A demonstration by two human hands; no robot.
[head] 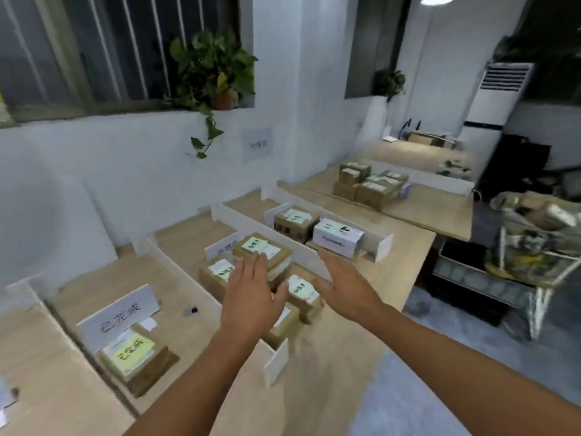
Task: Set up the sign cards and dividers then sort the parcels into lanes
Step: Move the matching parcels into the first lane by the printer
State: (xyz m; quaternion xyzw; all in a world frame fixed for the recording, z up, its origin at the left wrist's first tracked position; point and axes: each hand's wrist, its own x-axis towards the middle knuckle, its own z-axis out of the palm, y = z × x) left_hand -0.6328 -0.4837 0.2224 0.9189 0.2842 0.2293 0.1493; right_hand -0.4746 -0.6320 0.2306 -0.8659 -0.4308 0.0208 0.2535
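Observation:
White dividers [176, 265] split the wooden table [405, 256] into lanes. In the left lane stands a white sign card [121, 313] with a brown parcel [138, 360] bearing a green note in front of it. The middle lane holds another sign card [224, 244] and several stacked brown parcels [262, 253] with green notes. In the right lane sit a brown parcel [294, 222] and a white box [338, 236]. My left hand [251, 297] hovers flat and empty above the middle parcels. My right hand [344, 283] is spread open beside the divider [309, 258], holding nothing.
More parcels [367, 185] sit stacked on the farther table. A cart [503, 272] with a full bag [540, 228] stands to the right of the table. A potted plant [217, 73] hangs from the windowsill. A small dark object [191, 310] lies in the left lane.

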